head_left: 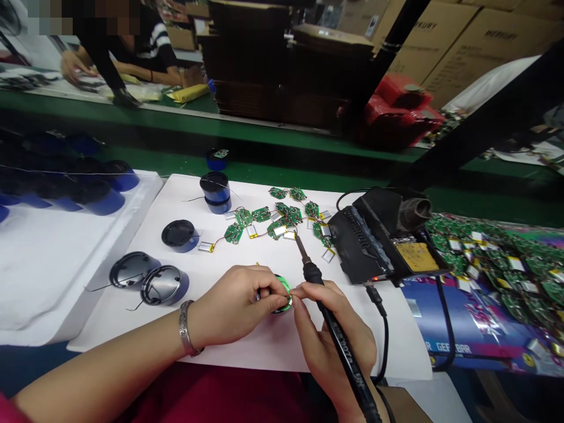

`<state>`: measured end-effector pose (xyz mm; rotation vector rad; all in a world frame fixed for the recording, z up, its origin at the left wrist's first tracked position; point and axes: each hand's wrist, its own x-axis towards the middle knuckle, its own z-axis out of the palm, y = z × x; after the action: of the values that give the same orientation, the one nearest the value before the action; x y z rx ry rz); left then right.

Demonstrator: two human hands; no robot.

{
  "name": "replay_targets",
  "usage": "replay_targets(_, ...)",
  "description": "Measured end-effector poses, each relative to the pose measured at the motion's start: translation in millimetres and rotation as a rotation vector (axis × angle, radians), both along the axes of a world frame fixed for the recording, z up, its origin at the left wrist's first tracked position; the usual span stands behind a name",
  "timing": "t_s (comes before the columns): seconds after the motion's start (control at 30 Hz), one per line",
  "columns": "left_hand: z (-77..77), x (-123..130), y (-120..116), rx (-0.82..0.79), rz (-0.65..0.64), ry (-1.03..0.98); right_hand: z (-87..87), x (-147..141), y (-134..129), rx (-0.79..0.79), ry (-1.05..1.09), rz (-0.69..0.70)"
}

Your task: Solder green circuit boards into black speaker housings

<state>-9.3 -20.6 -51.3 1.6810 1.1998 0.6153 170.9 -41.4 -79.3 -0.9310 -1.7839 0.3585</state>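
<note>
My right hand (332,329) is closed, with a black soldering iron (337,335) lying across it, tip up and away. Its thumb and forefinger pinch together at the edge of a bright green round part (285,283), seemingly a circuit board in a dark round housing. My left hand (247,299) curls over that part from the left, thumb and forefinger closed at its edge; the hands hide most of it. Any small wire between the fingertips is too small to make out. Beyond lie several green circuit boards (243,217) wired to silver battery cells (280,231).
Open round housings (164,286) with wires stand at left, near a white tray (79,252) of blue-black cups (103,197). A black soldering station (359,241) with a yellow sponge (414,257) sits at right, beside heaped boards (497,264). A co-worker (150,53) sits opposite.
</note>
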Motion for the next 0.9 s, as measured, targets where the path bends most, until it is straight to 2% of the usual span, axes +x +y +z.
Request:
replay_targets(0.1,1.5,-1.8,0.7,-0.002,-0.022,-0.009,0.6,5.1,1.6,-0.03,-0.014,0.0)
replay_targets(0.37,0.3,-2.5,0.9,-0.076,0.058,-0.055,0.2,8.6,-3.1,-0.077,-0.002,-0.03)
replay_targets(0.7,0.7,-2.7,0.7,-0.106,0.02,-0.081,-5.5,1.8,-4.1,-0.086,0.027,-0.021)
replay_targets(0.9,4.0,-3.8,2.1,-0.146,-0.03,-0.062,0.4,1.2,-1.8,-0.028,-0.032,0.014)
